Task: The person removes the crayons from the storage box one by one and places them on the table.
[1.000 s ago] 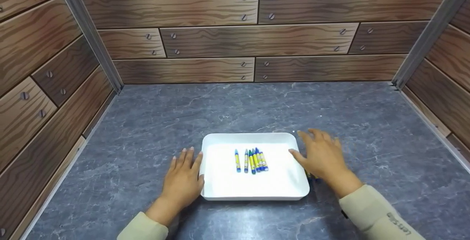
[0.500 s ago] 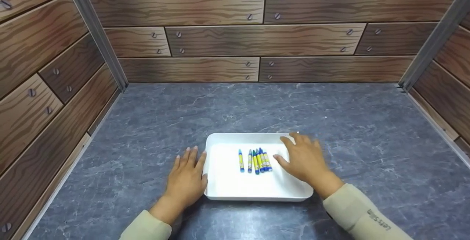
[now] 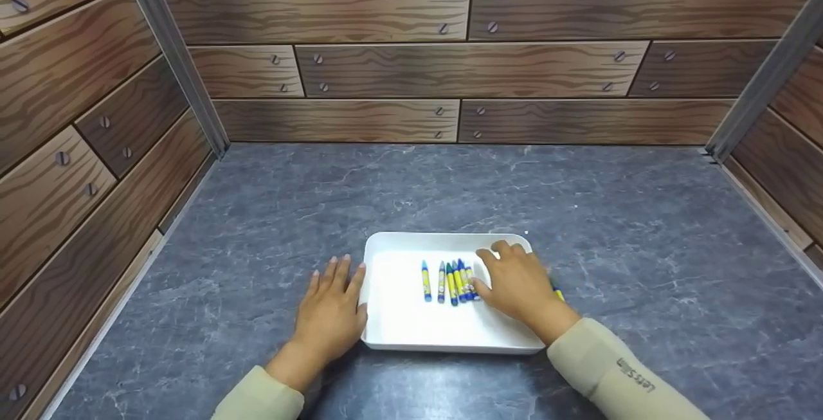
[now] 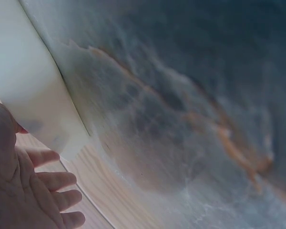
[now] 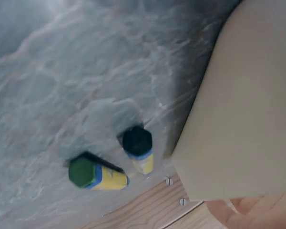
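Observation:
A white tray (image 3: 411,330) holds several crayons (image 3: 452,283) with yellow wrappers, in blue and green shades, lying side by side near its middle. My left hand (image 3: 329,317) lies flat beside the tray's left wall, fingers extended and thumb against the wall. My right hand (image 3: 517,283) is over the tray's right part, its fingers spread and slightly bent. Its thumb tip is at the rightmost crayons; whether it touches them I cannot tell. In the right wrist view only part of that hand (image 5: 257,212) shows, behind the tray wall (image 5: 243,114).
Right of the tray, on the grey marbled table (image 3: 643,253), lie a green crayon (image 5: 97,174) and a very dark crayon (image 5: 139,148). Wood-patterned panels (image 3: 373,69) enclose the table at the back and both sides.
My right hand has moved left from beyond the tray's right edge to the crayons inside. My left hand has stayed at the tray's left side. The whole view has shifted slightly.

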The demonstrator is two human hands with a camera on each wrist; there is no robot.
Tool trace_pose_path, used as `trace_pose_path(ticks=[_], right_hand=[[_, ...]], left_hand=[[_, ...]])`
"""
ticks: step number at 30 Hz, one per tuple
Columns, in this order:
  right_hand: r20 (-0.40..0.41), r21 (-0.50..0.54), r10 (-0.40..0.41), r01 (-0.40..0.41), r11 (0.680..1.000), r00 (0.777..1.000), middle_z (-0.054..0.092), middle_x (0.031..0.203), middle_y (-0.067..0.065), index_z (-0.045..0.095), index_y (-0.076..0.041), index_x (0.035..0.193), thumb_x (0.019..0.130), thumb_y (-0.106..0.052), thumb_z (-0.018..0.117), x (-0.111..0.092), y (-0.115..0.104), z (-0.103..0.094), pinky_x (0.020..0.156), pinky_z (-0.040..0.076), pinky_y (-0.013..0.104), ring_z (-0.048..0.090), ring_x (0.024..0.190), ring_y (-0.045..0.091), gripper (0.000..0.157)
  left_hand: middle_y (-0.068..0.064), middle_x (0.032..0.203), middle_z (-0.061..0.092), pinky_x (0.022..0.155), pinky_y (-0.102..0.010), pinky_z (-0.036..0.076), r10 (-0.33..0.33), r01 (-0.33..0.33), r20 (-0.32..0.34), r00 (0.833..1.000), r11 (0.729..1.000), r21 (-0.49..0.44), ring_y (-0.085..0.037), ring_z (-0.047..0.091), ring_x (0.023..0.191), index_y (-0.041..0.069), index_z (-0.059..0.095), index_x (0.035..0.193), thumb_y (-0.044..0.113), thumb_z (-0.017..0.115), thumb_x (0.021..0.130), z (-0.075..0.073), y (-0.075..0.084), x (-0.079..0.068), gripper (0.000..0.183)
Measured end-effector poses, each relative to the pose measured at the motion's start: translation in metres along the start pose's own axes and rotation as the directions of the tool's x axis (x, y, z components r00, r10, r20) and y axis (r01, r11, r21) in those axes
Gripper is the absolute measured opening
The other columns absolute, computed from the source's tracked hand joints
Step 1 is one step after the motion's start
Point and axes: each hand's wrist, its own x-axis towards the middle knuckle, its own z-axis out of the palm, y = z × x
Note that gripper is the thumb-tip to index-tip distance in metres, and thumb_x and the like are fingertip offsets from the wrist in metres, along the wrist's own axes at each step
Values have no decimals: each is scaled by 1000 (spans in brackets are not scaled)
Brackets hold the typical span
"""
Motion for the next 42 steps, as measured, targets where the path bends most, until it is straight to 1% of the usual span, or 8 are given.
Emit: trace_pose_path(ticks=[7, 13, 19, 23, 28, 32, 36, 42], right_hand=[[74, 47, 20, -24, 999, 997, 56, 116, 17, 59, -5, 126, 88, -41, 60, 5, 0, 6, 84, 44, 54, 55, 102, 36, 52], [113, 68, 26, -34, 997, 993, 58, 110, 15, 62, -6, 122, 86, -38, 62, 8, 2, 5, 82, 46, 54, 58, 97, 35, 48], [123, 106, -3, -11, 994, 992, 58, 98, 8, 65, -7, 116, 84, -30, 63, 10, 3, 6, 73, 50, 49, 61, 82, 30, 40], [126, 136, -18, 1, 991, 992, 56, 91, 3, 67, -8, 114, 78, -23, 68, 10, 3, 6, 69, 50, 45, 59, 76, 24, 38], [129, 201, -31, 5, 980, 991, 55, 85, 0, 68, -8, 111, 70, -14, 71, 11, 4, 7, 69, 50, 43, 57, 75, 21, 41], [133, 307, -30, -12, 951, 991, 58, 84, -2, 68, -9, 110, 68, -10, 71, 11, 5, 7, 71, 49, 41, 57, 76, 19, 42], [137, 420, -21, -39, 907, 990, 61, 86, -2, 68, -11, 111, 68, -6, 68, 9, 5, 4, 74, 48, 40, 56, 79, 18, 43], [135, 572, -7, -72, 817, 991, 62, 90, 0, 65, -9, 117, 73, -1, 64, 6, 6, -4, 60, 46, 31, 54, 63, 11, 45]], left_hand=[[-22, 147, 34, 109, -55, 22, -3, 3, 18, 1000, 1000, 19, -40, 27, 137, 5, 43, 143, 28, 56, 92, -1, 1, 0, 57], [-23, 146, 36, 108, -55, 23, 1, -1, 0, 1000, 1000, 15, -40, 28, 136, 4, 45, 141, 27, 57, 91, -1, 1, 0, 57], [-23, 146, 36, 108, -55, 23, -5, 5, -2, 1000, 1000, 17, -41, 28, 136, 4, 45, 141, 26, 57, 90, -2, 1, 0, 57], [-23, 146, 36, 108, -55, 23, -7, 7, -1, 1000, 1000, 15, -41, 29, 136, 4, 45, 141, 26, 58, 90, 0, 1, 1, 57], [-22, 146, 36, 109, -55, 22, -10, 10, -2, 1000, 1000, 12, -40, 28, 136, 5, 45, 142, 27, 57, 91, 1, 0, 1, 57], [-22, 147, 35, 109, -55, 22, -8, 8, 1, 1000, 1000, 14, -40, 27, 137, 5, 45, 142, 27, 57, 91, 2, 0, 1, 57], [-22, 148, 34, 109, -55, 22, -9, 9, 15, 1000, 1000, 18, -39, 27, 137, 4, 44, 142, 27, 56, 92, 1, -1, 0, 57], [-22, 147, 34, 108, -55, 23, -5, 5, 13, 1000, 1000, 24, -40, 27, 137, 4, 44, 142, 27, 56, 92, 1, -1, 0, 57]])
